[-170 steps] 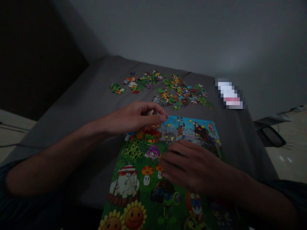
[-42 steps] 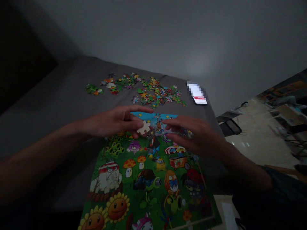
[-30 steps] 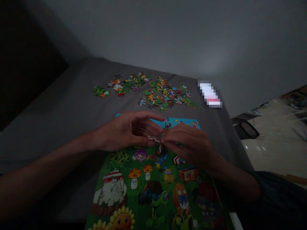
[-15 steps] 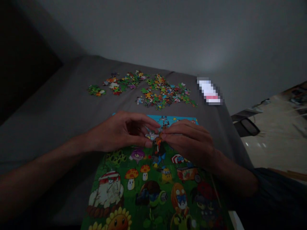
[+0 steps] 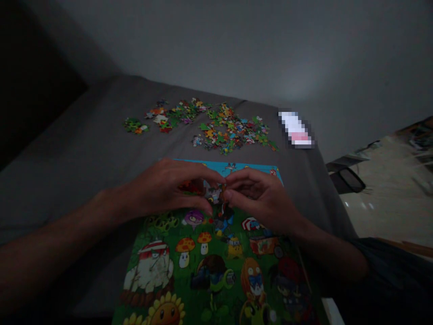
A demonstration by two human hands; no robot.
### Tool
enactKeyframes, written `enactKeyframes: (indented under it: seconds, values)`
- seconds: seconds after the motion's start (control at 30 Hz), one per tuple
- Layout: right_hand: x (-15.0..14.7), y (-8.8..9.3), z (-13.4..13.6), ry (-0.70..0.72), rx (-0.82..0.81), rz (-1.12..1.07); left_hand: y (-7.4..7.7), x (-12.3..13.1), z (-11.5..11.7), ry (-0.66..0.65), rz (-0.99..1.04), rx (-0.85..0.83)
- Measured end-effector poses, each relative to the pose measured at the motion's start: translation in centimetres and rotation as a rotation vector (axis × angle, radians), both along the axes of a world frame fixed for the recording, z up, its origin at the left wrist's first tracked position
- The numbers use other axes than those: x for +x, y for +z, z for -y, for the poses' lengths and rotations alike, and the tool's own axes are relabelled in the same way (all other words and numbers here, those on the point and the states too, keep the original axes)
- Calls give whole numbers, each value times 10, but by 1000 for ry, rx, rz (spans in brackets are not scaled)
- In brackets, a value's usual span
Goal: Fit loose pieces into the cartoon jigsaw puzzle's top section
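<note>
Bringing both hands together over the puzzle board (image 5: 216, 257)

Your left hand (image 5: 212, 195) arches, thumb and fingers well parted, around a grey cartoon figure (image 5: 212, 193). Your right hand's (image 5: 226, 187) thumb and forefinger nearly meet beside it; whether they pinch anything, I can't tell. Beyond the board, loose pieces (image 5: 218, 138) lie on grey cloth (image 5: 101, 144).

Puzzle board (image 5: 189, 291): green nearer than the left hand (image 5: 169, 186) and right hand (image 5: 265, 194), bright blue beyond them
Printed mushrooms (image 5: 184, 248): spotted orange caps, white stems, nearer than the hands
Loose pieces (image 5: 233, 128): mixed green, orange, red, white, beyond the hands
Cloth (image 5: 84, 135): plain grey, left of the left hand
Phone (image 5: 296, 128): white with a pink band, beyond the right hand
</note>
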State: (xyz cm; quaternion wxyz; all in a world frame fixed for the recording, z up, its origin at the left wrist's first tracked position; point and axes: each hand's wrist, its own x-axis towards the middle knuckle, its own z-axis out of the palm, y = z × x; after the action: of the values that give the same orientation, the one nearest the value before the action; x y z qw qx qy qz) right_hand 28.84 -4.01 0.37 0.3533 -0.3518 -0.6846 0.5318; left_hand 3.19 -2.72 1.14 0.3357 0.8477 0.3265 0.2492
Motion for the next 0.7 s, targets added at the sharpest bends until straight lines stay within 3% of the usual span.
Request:
enactKeyframes:
  seconds: [0.17, 0.33, 0.47, 0.57, 0.7]
  values:
    - [1, 0, -4, -18, 69, 5, 5, 0, -1, -27, 51, 20]
    - [4, 6, -5, -5, 139, 75, 5, -1, -3, 89, 1, 118]
    - [6, 5, -5, 46, 98, 86, 5, -2, -4, 110, 6, 192]
    - [6, 3, -6, 8, 184, 133, 3, -2, -6, 122, -5, 238]
    - [4, 1, -8, -33, 283, 197, 1, 2, -6, 87, -29, 155]
